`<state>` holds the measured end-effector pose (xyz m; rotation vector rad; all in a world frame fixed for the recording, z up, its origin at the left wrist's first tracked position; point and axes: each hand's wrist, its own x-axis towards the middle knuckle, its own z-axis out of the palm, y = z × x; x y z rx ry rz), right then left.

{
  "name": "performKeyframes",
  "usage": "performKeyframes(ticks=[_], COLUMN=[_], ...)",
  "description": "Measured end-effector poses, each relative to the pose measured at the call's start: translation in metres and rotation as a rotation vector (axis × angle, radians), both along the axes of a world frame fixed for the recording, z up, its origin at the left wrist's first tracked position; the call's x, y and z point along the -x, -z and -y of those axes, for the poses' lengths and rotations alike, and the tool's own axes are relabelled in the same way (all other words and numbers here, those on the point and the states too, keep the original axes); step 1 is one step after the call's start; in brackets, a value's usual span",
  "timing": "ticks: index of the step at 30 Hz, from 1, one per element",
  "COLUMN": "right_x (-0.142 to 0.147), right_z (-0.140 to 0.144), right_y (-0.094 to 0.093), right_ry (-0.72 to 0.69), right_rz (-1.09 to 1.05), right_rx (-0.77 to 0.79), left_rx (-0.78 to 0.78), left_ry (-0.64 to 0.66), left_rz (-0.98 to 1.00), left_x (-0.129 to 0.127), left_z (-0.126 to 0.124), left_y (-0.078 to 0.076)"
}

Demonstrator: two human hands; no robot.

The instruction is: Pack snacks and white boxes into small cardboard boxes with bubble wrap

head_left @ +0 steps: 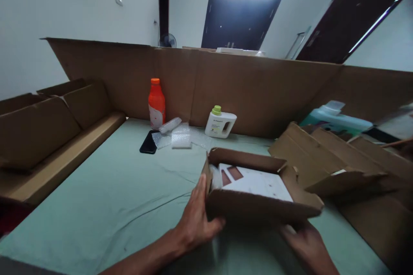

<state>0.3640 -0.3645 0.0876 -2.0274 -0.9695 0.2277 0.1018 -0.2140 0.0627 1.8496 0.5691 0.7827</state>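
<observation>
Box (254, 205) of brown cardboard is between the two hands, open at its top, its long axis from left to right; a white package (258, 184) lies inside. The left hand (197, 215) holds the left end, with the thumb toward the near side. The right hand (305, 240) is just as near, under the near right corner, but blurred: I cannot tell its grip. Green cloth (93, 189) stretches wider at the left; at the right, cardboard flaps (309, 150) stand near.
</observation>
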Motion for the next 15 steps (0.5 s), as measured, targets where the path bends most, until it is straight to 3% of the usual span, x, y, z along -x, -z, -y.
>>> performKeyframes(ticks=[3, 6, 8, 11, 15], right_x=[0.047, 0.098, 0.115, 0.111, 0.077], right_z=[-0.006, -0.059, -0.091, -0.106, -0.09], right_y=[0.003, 0.002, 0.0, 0.005, 0.025], right_ry=[-0.129, -0.266, -0.343, -0.436, -0.418], right_rz=[-0.002, -0.031, -0.058, -0.055, -0.055], right_rx=[-0.021, -0.085, -0.089, -0.07, -0.059], left_rx=[0.006, 0.005, -0.004, -0.009, 0.015], left_ry=[-0.178, -0.394, -0.468, -0.448, -0.359], left_rz=[-0.038, -0.111, -0.131, -0.114, -0.164], left_x=[0.056, 0.102, 0.118, 0.134, 0.159], left_z=[0.01, -0.007, -0.019, -0.028, -0.043], left_y=[0.006, 0.002, 0.0, -0.001, -0.003])
